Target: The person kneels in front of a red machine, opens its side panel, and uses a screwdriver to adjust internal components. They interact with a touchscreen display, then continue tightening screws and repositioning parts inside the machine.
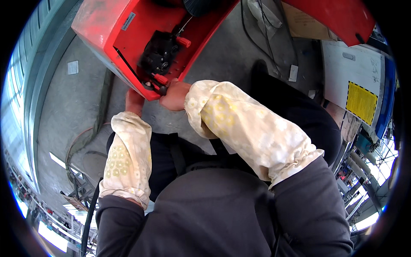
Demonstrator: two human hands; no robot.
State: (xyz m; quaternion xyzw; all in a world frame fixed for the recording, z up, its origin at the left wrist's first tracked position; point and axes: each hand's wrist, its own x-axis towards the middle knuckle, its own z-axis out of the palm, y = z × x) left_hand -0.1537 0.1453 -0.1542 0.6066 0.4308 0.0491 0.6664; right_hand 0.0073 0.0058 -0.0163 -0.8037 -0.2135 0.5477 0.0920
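A red metal housing (101, 25), open toward me, stands in front of me. Inside it sits a black mechanism (156, 55), with a red grip (183, 41) beside it. At the housing's near corner my right hand (174, 95) is closed, its knuckles up, next to a second red grip (161, 79) and a dark rounded part (162, 90). What its fingers hold is hidden. My left hand (135, 102) reaches up along the outside of that same corner. The housing's edge covers most of its fingers. Both forearms wear pale flowered sleeve covers.
Grey concrete floor (55, 98) spreads around the housing. Dark cables (252, 38) and a clear plastic bag (263, 17) lie beyond it, near a cardboard box (306, 23). A white panel with a yellow label (361, 102) stands at the right. A hose (77, 141) runs at the left.
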